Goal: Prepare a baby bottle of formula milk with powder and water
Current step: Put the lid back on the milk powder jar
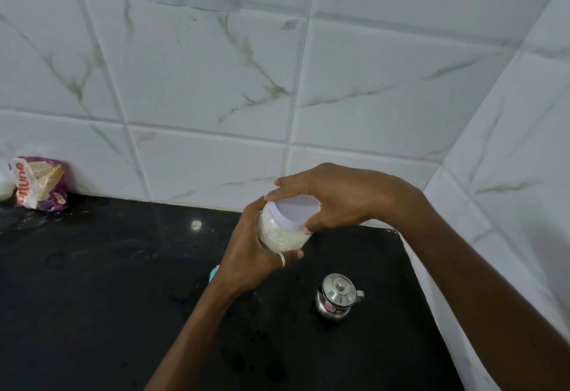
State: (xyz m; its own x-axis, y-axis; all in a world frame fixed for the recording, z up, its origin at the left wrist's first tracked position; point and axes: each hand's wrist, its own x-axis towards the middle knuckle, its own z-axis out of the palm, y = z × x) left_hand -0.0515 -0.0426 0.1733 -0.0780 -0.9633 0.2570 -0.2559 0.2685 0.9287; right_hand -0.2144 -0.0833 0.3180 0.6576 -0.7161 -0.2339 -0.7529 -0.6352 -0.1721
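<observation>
A clear jar of white powder [279,234] is held up above the black counter [92,282], tilted a little toward me. My left hand [249,264] wraps around the jar's body from below; it wears a ring. My right hand [333,199] grips the jar's white lid [297,210] from above with fingers around the rim. A small lidded steel pot with a spout [337,298] stands on the counter just below and right of my hands. A light blue object [214,273] peeks out from behind my left wrist, mostly hidden.
A purple and white food packet [41,183] leans against the tiled wall [216,82] at the far left, beside a white object [5,188] cut off by the frame. The wall turns a corner on the right, close to the counter's right edge.
</observation>
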